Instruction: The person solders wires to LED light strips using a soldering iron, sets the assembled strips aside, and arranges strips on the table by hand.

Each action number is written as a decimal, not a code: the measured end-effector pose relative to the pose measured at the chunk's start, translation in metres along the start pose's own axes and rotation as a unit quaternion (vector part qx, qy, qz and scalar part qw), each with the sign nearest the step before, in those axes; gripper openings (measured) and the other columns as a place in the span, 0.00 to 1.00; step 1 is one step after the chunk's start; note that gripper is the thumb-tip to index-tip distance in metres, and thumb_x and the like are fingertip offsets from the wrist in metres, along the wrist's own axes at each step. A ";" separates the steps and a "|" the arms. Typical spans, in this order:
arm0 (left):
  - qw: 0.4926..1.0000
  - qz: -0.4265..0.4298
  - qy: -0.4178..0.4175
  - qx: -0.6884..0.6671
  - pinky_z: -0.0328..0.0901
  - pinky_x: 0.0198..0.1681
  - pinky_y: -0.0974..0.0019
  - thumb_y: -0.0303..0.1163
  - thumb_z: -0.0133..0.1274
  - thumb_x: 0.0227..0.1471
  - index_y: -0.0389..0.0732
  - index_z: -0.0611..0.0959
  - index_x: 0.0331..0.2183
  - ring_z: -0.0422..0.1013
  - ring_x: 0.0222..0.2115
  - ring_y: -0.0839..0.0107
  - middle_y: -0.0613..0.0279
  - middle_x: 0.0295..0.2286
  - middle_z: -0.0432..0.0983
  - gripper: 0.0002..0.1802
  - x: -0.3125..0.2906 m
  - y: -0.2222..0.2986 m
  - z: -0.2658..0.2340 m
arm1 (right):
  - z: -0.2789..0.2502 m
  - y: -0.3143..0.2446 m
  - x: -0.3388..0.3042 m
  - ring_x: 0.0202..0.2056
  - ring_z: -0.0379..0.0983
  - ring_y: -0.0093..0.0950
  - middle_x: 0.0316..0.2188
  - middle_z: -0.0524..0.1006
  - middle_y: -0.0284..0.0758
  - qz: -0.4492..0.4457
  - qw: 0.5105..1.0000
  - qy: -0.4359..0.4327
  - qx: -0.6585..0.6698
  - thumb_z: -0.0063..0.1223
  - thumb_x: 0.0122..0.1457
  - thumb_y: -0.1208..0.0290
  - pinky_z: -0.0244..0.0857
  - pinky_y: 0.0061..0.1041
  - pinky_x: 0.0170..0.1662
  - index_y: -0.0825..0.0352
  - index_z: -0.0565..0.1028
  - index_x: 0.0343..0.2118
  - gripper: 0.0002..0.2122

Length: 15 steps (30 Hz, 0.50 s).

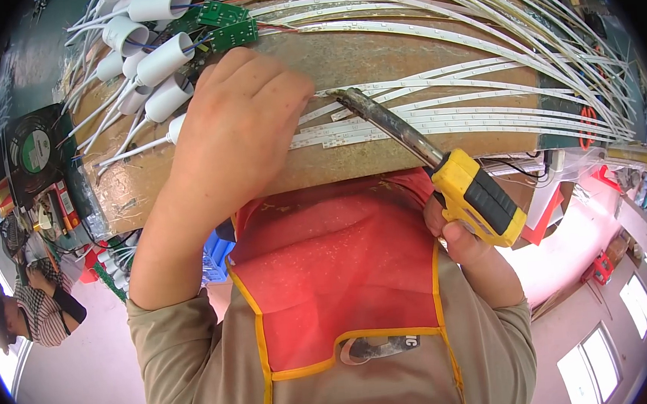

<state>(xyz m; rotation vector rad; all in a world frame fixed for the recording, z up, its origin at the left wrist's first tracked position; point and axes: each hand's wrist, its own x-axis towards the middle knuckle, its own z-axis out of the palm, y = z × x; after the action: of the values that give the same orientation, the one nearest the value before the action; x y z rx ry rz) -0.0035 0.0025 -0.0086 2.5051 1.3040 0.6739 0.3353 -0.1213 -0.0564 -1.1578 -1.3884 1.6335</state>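
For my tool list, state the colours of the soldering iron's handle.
The soldering iron's handle is yellow and black, best seen in the head view.

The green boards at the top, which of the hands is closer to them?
Left. The left hand is just below the green boards; the right hand is farther off, lower and to the right, holding the yellow tool.
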 end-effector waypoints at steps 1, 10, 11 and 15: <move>1.000 0.000 0.000 0.001 0.67 0.40 0.55 0.25 0.60 0.50 0.42 0.82 0.34 0.72 0.36 0.55 0.60 0.30 0.76 0.07 0.000 0.000 0.000 | 0.000 -0.001 0.001 0.29 0.72 0.34 0.28 0.76 0.35 -0.001 1.000 -0.003 0.018 0.64 0.62 0.65 0.63 0.33 0.32 0.67 0.78 0.39 0.11; 1.000 0.002 0.003 -0.006 0.68 0.40 0.55 0.25 0.59 0.49 0.42 0.83 0.34 0.72 0.36 0.55 0.60 0.31 0.76 0.07 0.000 -0.001 0.000 | 0.004 0.002 0.006 0.25 0.67 0.26 0.25 0.72 0.32 -0.004 1.000 -0.013 -0.014 0.65 0.64 0.54 0.62 0.26 0.28 0.70 0.71 0.53 0.26; 1.000 0.002 0.004 -0.006 0.68 0.40 0.55 0.25 0.59 0.48 0.42 0.83 0.34 0.72 0.36 0.55 0.60 0.31 0.76 0.08 -0.001 -0.001 0.000 | 0.005 0.003 0.005 0.24 0.66 0.23 0.25 0.70 0.31 -0.005 1.000 -0.009 -0.013 0.65 0.64 0.52 0.61 0.24 0.27 0.70 0.69 0.57 0.29; 1.000 0.001 0.002 -0.003 0.68 0.41 0.55 0.25 0.59 0.48 0.42 0.83 0.35 0.72 0.36 0.55 0.61 0.31 0.77 0.08 0.000 -0.001 0.001 | 0.007 0.007 -0.002 0.23 0.63 0.20 0.24 0.67 0.28 -0.008 1.000 0.018 0.011 0.66 0.63 0.48 0.60 0.22 0.25 0.68 0.67 0.62 0.34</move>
<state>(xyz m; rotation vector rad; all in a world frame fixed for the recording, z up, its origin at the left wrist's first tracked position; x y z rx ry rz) -0.0039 0.0026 -0.0095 2.5009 1.2991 0.6839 0.3299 -0.1268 -0.0628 -1.1559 -1.3500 1.6056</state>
